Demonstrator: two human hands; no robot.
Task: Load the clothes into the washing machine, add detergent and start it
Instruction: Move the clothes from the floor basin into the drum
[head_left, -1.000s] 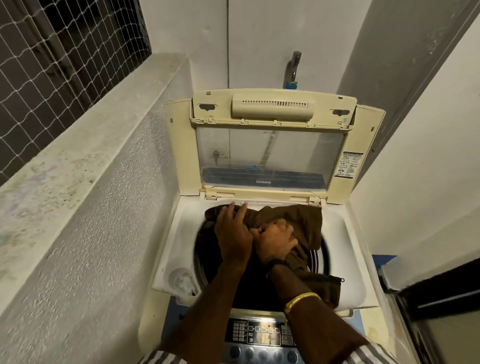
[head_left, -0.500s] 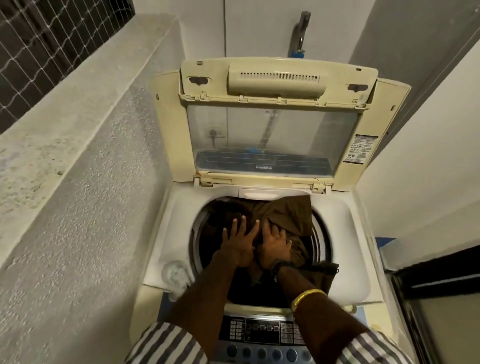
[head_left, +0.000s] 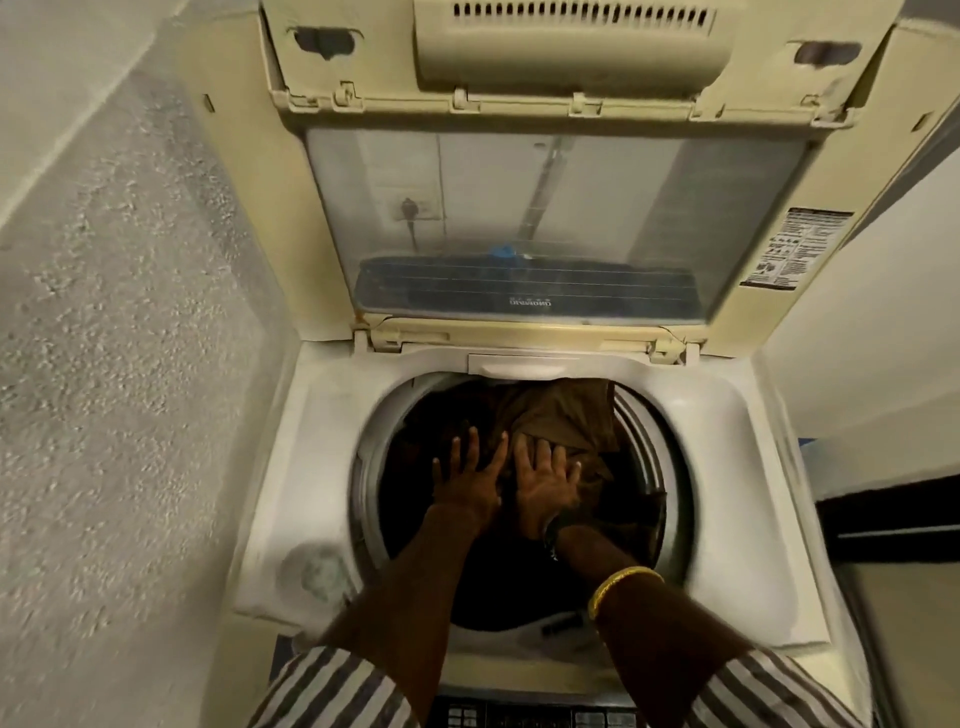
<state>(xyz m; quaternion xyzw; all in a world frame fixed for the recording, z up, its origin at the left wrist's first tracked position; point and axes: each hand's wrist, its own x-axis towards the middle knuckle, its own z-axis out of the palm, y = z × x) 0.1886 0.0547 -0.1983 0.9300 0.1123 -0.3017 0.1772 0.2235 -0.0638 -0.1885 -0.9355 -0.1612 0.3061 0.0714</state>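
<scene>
Brown crumpled fabric clothes are seen inside the round steel drum of the cream top-loading washing machine, pressed down by the left hand and right hand, fingers spread straight; the transparent plastic lid is raised upright

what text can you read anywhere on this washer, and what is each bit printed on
"DIAMOND", probably: white print on the dark band across the open lid's window, seen reversed, so I am not certain; the tiny line above it is unreadable.
Sticker on the lid's right frame: text and pictograms too small to read.
Control panel at the bottom edge: button labels too blurred to read.
</scene>
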